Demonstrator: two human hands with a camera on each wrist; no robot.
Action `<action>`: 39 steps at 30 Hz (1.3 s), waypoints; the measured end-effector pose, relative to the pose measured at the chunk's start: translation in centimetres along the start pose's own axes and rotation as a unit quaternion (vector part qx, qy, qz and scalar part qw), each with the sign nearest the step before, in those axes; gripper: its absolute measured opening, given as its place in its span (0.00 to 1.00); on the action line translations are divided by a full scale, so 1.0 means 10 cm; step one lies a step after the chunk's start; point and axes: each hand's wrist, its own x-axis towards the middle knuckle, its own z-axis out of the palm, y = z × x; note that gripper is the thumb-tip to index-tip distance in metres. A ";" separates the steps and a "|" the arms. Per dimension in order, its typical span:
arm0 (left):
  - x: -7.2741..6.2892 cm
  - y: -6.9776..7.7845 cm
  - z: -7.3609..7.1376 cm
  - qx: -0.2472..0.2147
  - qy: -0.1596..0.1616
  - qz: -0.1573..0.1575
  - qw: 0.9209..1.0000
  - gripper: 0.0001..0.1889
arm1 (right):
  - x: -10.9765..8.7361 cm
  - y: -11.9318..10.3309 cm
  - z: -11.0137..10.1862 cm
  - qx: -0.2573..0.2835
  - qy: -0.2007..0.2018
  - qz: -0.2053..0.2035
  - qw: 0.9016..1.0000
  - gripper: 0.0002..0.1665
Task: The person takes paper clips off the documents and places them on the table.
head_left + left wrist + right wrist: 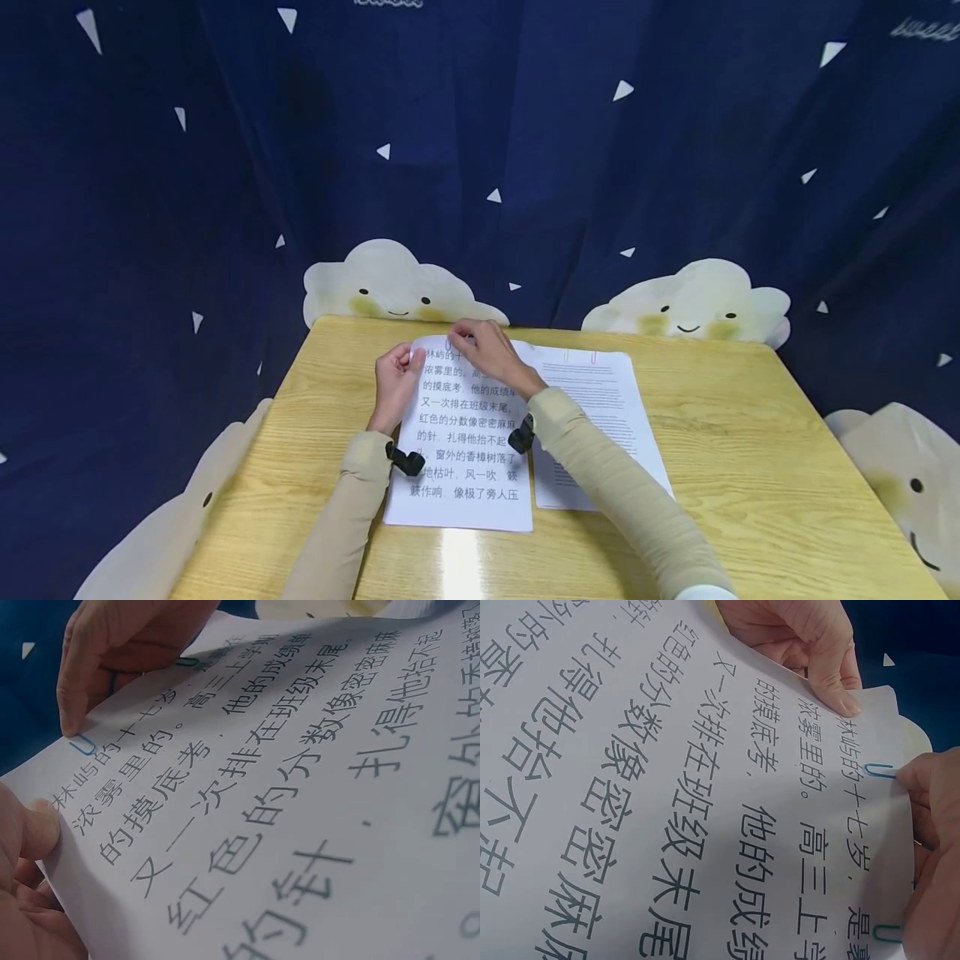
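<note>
A stack of white sheets (459,512) printed with large Chinese characters lies on the table, its top end slightly raised. My left hand (397,385) pinches its left edge near the upper corner, thumb (39,829) on top. At the top edge, my right hand (491,354) pinches the end of a blue paper clip (880,771), which is slid over the paper. Farther right on the same edge sits a green paper clip (887,934), beside the right hand's curled fingers.
Right of the stack lies a second set of sheets (581,400) in small print, with a yellow paper clip (566,356) and a red paper clip (593,357) at its top. Beneath is a wooden table (750,467); a dark blue curtain (450,192) with clouds hangs behind.
</note>
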 end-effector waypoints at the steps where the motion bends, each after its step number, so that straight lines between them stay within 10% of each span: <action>1: 0.00 0.00 0.00 0.000 0.000 -0.001 1.000 0.10 | 0.00 0.00 0.00 0.000 0.000 -0.001 1.000 0.10; 39: 0.02 -0.01 -0.03 -0.019 0.010 -0.018 1.000 0.11 | 0.04 0.01 0.07 -0.001 0.019 -0.004 1.000 0.10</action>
